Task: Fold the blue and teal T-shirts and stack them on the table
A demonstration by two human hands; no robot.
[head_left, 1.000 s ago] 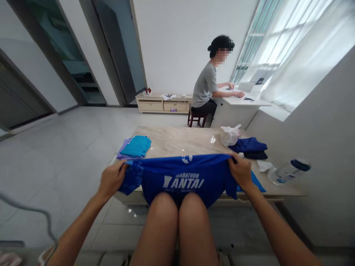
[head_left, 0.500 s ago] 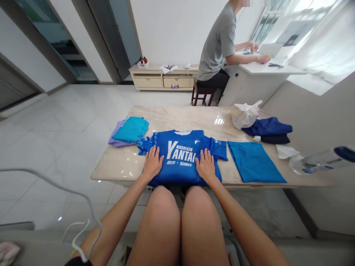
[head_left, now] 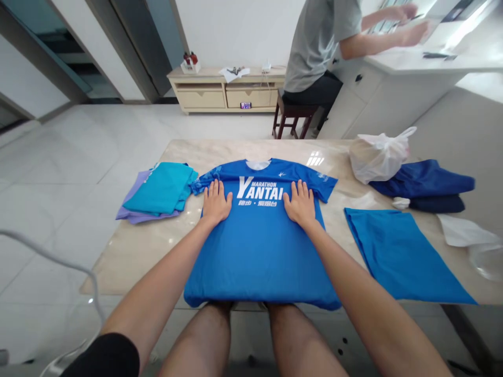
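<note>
A blue T-shirt (head_left: 257,246) with white "Marathon Yantai" lettering lies spread, front up, on the marble-look table (head_left: 118,262), its collar toward the far side. Its hem hangs a little over the near edge. Flat on the shirt's left side, below the patterned sleeve, rests my left hand (head_left: 217,203), fingers stretched out. My right hand (head_left: 300,204) presses flat on the other side, right of the lettering, fingers also extended. Neither hand grips the fabric. To the right lies a folded blue cloth (head_left: 401,251); to the left, a folded teal garment (head_left: 161,187) sits on a purple one (head_left: 135,201).
At the table's far right are a knotted white plastic bag (head_left: 379,157), dark blue folded clothes (head_left: 432,180) and a white tissue (head_left: 467,230). Beyond, a person in a grey shirt (head_left: 320,47) sits on a stool (head_left: 294,112) beside a low cabinet (head_left: 200,97).
The shirt now lies longer and flatter, its body stretched down to the near edge. My hands have moved up it toward the sleeves. My view has come closer and higher over the table.
</note>
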